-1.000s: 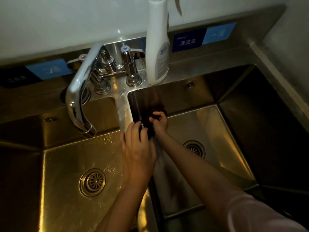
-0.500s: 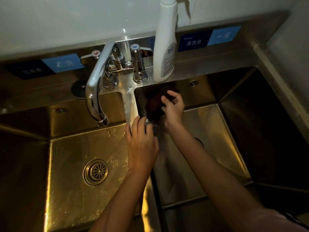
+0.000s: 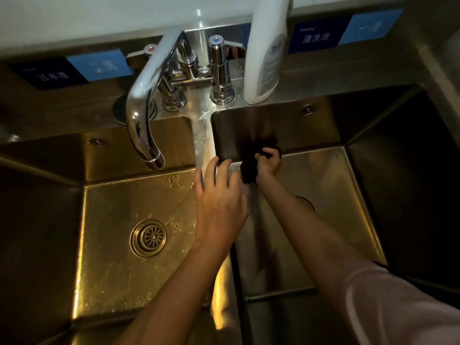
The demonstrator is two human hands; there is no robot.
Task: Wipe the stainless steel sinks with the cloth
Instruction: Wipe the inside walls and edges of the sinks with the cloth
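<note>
While right hand clenches dark cloth at right sink's 11 o'clock corner, left hand rests open, empty; left sink, beaded wet, probably remains.

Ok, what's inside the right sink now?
The right hand presses a dark cloth low on the right sink's back wall. The forearm covers most of its drain.
</note>
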